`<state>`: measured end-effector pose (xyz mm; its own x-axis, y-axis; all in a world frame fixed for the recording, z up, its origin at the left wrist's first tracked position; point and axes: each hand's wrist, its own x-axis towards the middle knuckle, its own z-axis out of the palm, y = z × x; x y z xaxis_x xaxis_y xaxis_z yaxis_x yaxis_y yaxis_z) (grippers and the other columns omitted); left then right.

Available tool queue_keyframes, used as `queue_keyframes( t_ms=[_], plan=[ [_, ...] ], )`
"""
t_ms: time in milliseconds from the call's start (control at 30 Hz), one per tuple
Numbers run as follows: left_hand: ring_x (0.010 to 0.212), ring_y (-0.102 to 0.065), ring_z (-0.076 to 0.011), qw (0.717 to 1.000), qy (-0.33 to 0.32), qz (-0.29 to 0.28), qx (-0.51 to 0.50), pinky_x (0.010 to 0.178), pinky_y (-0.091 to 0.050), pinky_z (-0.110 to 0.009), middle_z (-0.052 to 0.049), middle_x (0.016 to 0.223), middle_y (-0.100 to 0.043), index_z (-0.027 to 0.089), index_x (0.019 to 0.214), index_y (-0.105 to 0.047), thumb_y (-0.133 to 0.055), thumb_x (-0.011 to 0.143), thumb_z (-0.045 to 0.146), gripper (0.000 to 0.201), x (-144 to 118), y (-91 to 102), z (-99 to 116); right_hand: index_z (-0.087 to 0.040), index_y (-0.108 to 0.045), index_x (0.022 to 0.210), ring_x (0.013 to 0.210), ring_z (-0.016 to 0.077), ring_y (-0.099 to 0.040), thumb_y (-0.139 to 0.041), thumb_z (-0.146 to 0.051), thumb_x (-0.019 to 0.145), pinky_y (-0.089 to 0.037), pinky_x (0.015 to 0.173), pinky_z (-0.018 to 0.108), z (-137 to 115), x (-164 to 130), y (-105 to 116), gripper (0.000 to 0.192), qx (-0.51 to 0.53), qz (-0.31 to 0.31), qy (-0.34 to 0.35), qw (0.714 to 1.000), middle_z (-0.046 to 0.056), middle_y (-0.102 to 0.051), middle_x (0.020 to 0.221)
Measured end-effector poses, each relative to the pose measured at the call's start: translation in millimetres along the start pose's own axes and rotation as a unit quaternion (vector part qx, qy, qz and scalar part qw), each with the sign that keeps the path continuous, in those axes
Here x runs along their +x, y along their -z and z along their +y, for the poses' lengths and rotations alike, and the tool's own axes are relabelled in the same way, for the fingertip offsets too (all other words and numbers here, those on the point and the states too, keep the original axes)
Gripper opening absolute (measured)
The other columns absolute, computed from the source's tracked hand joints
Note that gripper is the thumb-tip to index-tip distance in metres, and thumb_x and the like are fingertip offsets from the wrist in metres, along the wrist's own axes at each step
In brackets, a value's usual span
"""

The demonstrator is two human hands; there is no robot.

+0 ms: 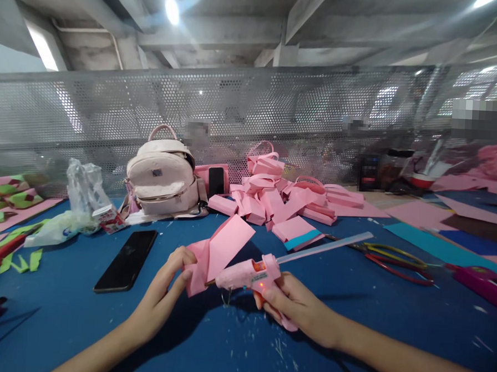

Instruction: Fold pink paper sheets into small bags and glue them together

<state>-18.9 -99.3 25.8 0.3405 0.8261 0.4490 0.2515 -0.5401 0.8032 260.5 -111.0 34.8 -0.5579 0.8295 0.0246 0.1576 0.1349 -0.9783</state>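
My left hand (169, 277) pinches a folded piece of pink paper (229, 246) by its left side, above the blue table. In my right hand (296, 302) is a pink hot glue gun (250, 276), gripped by its handle with fingers at the orange trigger. A long translucent glue stick (324, 248) sticks out of its back end, and a small light glows on its body. The gun's nozzle points left and meets the lower edge of the paper; I cannot tell whether glue is coming out.
A black phone (125, 261) lies to the left, near a plastic bag (85, 194). Behind are a pale backpack (162, 178) and a heap of pink paper pieces (268, 192). Scissors (398, 261) and a blue strip (445, 247) lie right. A perforated metal screen (252, 106) stands behind.
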Motion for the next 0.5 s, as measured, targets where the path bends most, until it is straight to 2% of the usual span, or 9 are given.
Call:
queue_keyframes(
  t_ms=[333, 500],
  plan=[
    [0.089, -0.048, -0.0202, 1.000, -0.004, -0.007, 0.003, 0.086, -0.039, -0.031, -0.003, 0.091, -0.052, 0.021, 0.087, -0.051, -0.038, 0.103, 0.036, 0.026, 0.9, -1.4, 1.2, -0.013, -0.059, 0.080, 0.048, 0.0083, -0.040, -0.047, -0.067, 0.092, -0.030, 0.045, 0.019, 3.6, 0.3, 1.0, 0.056, -0.007, 0.004, 0.027, 1.000, -0.004, -0.044, 0.055],
    [0.089, -0.046, -0.0197, 1.000, -0.016, -0.014, 0.001, 0.086, -0.038, -0.030, -0.003, 0.090, -0.050, 0.022, 0.087, -0.050, -0.037, 0.103, 0.032, 0.023, 0.6, -1.7, 0.3, -0.014, -0.059, 0.078, 0.047, 0.0081, -0.040, -0.046, -0.068, 0.092, -0.030, 0.045, 0.020, 2.7, 0.2, 0.5, 0.057, -0.010, 0.013, 0.018, 1.000, -0.004, -0.044, 0.053]
  ],
)
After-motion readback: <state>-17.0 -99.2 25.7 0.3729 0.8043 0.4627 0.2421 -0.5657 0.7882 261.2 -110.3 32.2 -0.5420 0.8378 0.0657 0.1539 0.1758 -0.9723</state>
